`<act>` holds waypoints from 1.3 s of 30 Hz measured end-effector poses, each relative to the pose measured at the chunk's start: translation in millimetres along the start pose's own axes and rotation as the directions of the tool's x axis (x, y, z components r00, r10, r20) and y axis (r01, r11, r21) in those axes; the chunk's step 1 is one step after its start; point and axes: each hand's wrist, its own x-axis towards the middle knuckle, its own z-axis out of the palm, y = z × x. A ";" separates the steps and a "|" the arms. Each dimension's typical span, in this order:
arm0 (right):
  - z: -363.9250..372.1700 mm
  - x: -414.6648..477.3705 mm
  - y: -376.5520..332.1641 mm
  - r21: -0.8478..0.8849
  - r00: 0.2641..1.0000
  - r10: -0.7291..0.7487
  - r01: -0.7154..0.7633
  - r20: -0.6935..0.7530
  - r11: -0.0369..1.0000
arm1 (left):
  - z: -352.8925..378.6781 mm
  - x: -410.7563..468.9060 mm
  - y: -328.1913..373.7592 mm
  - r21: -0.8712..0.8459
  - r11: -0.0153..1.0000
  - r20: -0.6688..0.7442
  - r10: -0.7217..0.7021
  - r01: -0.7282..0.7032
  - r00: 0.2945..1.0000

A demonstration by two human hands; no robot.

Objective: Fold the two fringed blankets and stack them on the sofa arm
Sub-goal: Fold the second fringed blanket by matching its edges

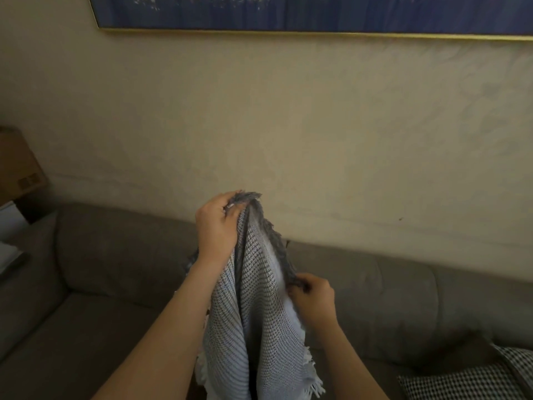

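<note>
A grey and white knitted blanket (253,313) with a dark fringe along one edge and white fringe at the bottom hangs in front of me over the brown sofa (115,269). My left hand (219,223) is raised and grips the blanket's top corner. Lower and to the right, my right hand (314,298) pinches the dark fringed edge. The blanket drapes in loose vertical folds between the two hands. Only this one blanket is in view.
A black and white checked cushion (467,376) lies at the sofa's right end. At the far left stand a cardboard box (17,163) and some pale items. A blue framed picture (317,13) hangs on the beige wall above.
</note>
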 end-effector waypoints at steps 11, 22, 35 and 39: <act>18.4 -3.4 12.8 0.128 0.977 -0.071 0.045 0.203 0.991 | -1.5 2.1 5.7 -0.004 1.000 0.008 0.003 -0.003 1.000; 23.8 -2.4 2.1 0.162 0.975 -0.055 0.019 0.216 0.987 | 0.7 0.3 12.3 -0.031 0.999 0.027 -0.015 0.016 1.000; -13.1 27.1 -2.1 -0.403 0.955 -0.093 -0.031 -0.282 0.915 | -6.0 2.3 -5.3 0.256 0.964 -0.131 -0.036 0.069 0.991; -52.6 41.4 -65.9 -0.289 0.799 -0.170 -0.005 -0.577 0.957 | -9.5 3.8 -6.4 0.254 0.954 -0.213 -0.109 0.162 0.971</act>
